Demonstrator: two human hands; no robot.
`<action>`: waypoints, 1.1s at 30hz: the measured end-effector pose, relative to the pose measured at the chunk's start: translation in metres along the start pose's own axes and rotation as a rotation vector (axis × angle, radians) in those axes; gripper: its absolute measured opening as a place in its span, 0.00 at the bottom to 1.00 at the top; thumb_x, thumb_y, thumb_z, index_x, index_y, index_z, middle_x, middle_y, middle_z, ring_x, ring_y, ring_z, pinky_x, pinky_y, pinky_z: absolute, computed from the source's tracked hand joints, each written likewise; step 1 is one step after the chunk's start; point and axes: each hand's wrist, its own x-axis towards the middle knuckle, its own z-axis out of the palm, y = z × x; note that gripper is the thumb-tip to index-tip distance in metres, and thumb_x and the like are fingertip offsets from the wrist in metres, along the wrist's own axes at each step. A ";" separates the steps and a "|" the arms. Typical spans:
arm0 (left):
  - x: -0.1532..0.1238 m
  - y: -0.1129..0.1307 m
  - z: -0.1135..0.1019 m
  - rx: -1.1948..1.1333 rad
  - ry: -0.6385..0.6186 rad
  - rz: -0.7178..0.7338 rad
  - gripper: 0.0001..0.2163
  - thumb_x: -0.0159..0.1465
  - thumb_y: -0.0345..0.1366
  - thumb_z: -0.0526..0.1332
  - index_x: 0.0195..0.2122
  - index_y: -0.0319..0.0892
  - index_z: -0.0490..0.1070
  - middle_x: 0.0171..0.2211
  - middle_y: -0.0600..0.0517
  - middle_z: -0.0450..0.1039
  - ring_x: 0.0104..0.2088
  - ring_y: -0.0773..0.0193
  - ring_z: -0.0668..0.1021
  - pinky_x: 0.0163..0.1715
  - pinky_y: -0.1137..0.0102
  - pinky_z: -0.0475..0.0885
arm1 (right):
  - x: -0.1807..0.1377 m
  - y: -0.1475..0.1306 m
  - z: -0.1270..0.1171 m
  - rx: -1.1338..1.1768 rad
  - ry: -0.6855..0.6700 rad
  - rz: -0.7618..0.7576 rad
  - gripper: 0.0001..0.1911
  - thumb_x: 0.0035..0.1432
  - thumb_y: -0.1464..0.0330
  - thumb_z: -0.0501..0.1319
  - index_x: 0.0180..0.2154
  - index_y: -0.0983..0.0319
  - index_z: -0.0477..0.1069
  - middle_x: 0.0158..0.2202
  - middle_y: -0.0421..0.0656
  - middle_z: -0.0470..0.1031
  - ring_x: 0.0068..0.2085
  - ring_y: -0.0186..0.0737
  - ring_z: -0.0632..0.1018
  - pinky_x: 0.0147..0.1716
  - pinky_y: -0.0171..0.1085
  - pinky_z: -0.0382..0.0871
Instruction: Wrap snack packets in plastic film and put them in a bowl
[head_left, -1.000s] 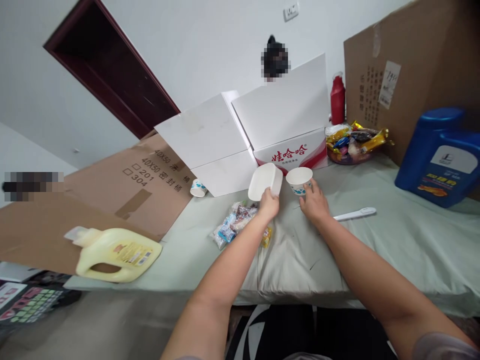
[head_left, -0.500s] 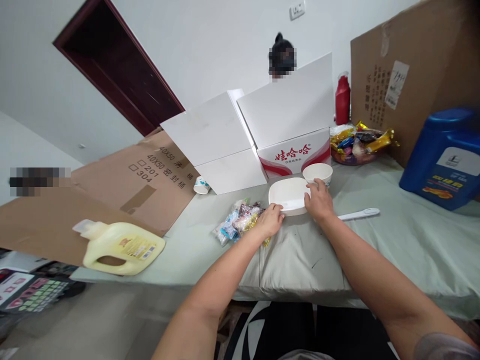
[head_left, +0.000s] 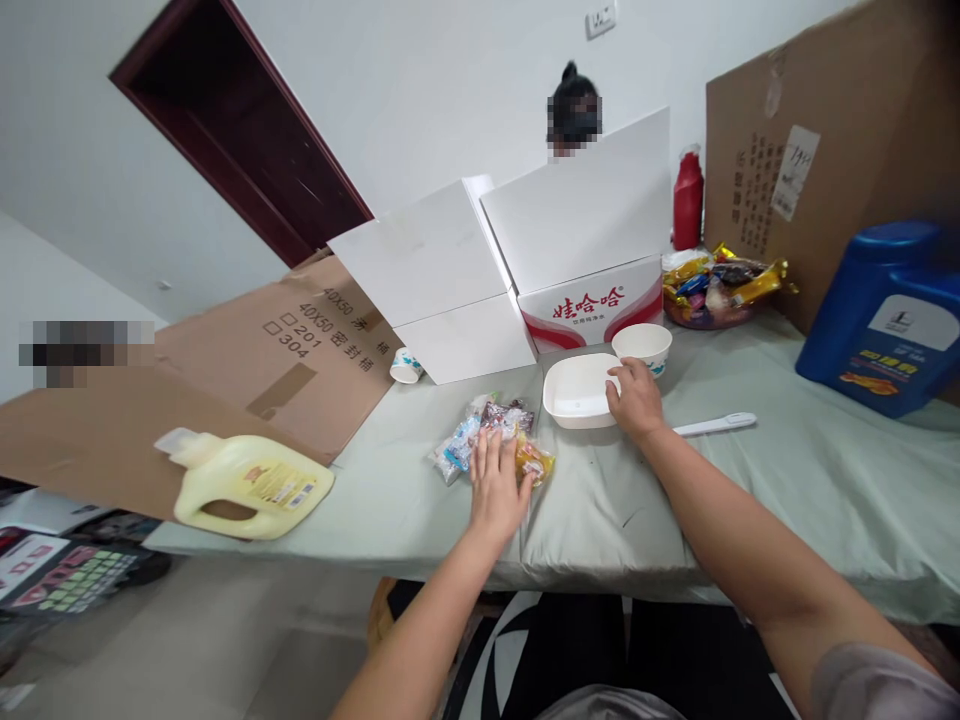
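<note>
My left hand [head_left: 497, 490] lies palm down with its fingers stretched over a pile of wrapped candies [head_left: 457, 445]; nothing is visibly gripped, though the space under the palm is hidden. A shallow white rectangular bowl [head_left: 574, 390] stands just right of the pile, its inside bare. Its right rim is held by my right hand [head_left: 636, 400], with the fingers bent there. Right behind that hand stands a white paper bowl [head_left: 642, 345] with a blue-green pattern, partly covered by the fingers.
A white handle-like tool [head_left: 716, 425] lies right of my forearm. Behind stand a white carton [head_left: 592, 300], a candy basket [head_left: 697, 312] and a red bottle [head_left: 687, 200]. A blue jug [head_left: 874, 320], a yellow jug [head_left: 255, 485] and a tipped paper cup [head_left: 406, 366] are around. A person [head_left: 574, 110] is behind the carton.
My left hand has let go of the white rectangular bowl's left side and moved left onto the candies, its fingers now spread. The right hand stays at the bowl's right rim.
</note>
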 end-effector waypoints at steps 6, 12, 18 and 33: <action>-0.053 0.015 0.011 -0.303 0.048 0.235 0.17 0.65 0.29 0.54 0.54 0.45 0.62 0.52 0.43 0.69 0.55 0.54 0.72 0.55 0.55 0.70 | 0.002 -0.006 -0.008 -0.004 0.006 0.030 0.15 0.60 0.69 0.53 0.45 0.66 0.73 0.53 0.56 0.67 0.55 0.52 0.68 0.54 0.48 0.62; -0.046 0.021 0.005 -0.475 -0.023 0.297 0.23 0.60 0.22 0.50 0.56 0.45 0.64 0.52 0.45 0.69 0.56 0.57 0.71 0.57 0.56 0.69 | 0.005 -0.004 -0.045 -0.149 -0.271 0.141 0.16 0.62 0.64 0.52 0.47 0.63 0.73 0.48 0.51 0.74 0.49 0.49 0.73 0.48 0.44 0.65; -0.014 0.020 0.027 -0.464 -0.052 0.351 0.23 0.53 0.18 0.52 0.41 0.48 0.77 0.63 0.49 0.55 0.66 0.49 0.56 0.61 0.48 0.60 | -0.040 0.040 -0.108 -0.315 -0.461 0.158 0.14 0.52 0.69 0.63 0.42 0.60 0.77 0.47 0.50 0.77 0.49 0.56 0.73 0.47 0.51 0.62; -0.010 0.014 0.040 -0.593 0.010 0.142 0.09 0.61 0.37 0.61 0.42 0.43 0.73 0.46 0.46 0.73 0.50 0.55 0.73 0.54 0.59 0.69 | -0.074 -0.070 -0.081 -0.208 -0.581 -0.439 0.18 0.63 0.73 0.54 0.52 0.58 0.72 0.41 0.47 0.73 0.41 0.43 0.74 0.41 0.39 0.66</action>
